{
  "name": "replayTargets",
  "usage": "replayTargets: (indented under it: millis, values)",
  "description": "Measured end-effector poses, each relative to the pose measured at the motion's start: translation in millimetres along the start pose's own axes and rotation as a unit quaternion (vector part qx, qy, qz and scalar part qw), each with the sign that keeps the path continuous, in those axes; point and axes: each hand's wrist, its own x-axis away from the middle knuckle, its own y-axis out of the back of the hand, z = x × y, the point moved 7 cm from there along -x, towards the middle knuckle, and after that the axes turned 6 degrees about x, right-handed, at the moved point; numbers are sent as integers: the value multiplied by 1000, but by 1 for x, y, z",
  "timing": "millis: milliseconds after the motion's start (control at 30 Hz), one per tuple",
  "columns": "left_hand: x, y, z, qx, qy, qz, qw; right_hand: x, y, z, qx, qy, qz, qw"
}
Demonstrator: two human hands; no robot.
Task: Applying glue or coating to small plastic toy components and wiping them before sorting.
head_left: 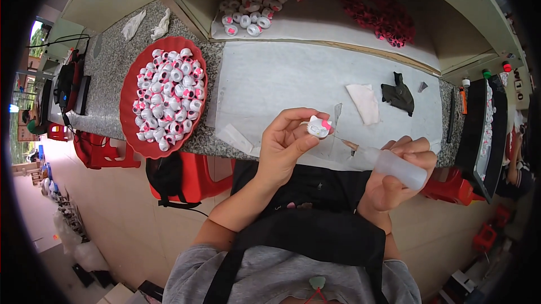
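Note:
Between the thumb and fingers of my left hand [280, 151] is a small white cat-head figure [316, 128] with a pink bow. My right hand [384, 193] grips a translucent white squeeze bottle [399, 169], tilted so its thin nozzle [348, 144] points at the figure. A small gap seems to lie between the nozzle's tip and the figure. Both hands are above the front edge of a table covered with a white sheet [259, 87].
Left of the sheet stands a red scalloped tray [125, 92] heaped with similar white and pink pieces. More white heads [256, 0] and a dark pink pile [383, 19] lie on the shelf behind. A white cloth [363, 103] and a crumpled black scrap [399, 96] rest at right.

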Motion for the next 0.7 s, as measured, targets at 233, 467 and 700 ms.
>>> replayTargets:
  millis: [233,467,700]
  values:
    - [3,1,-4,-55,-18,-20,998,7,-11,9,80,56,39,994]
    - [3,0,-3,-50,-4,-16,999,8,-16,10,100,59,51,992]
    - [3,-1,-1,-56,3,-15,998,8,-15,12,99,68,58,991]
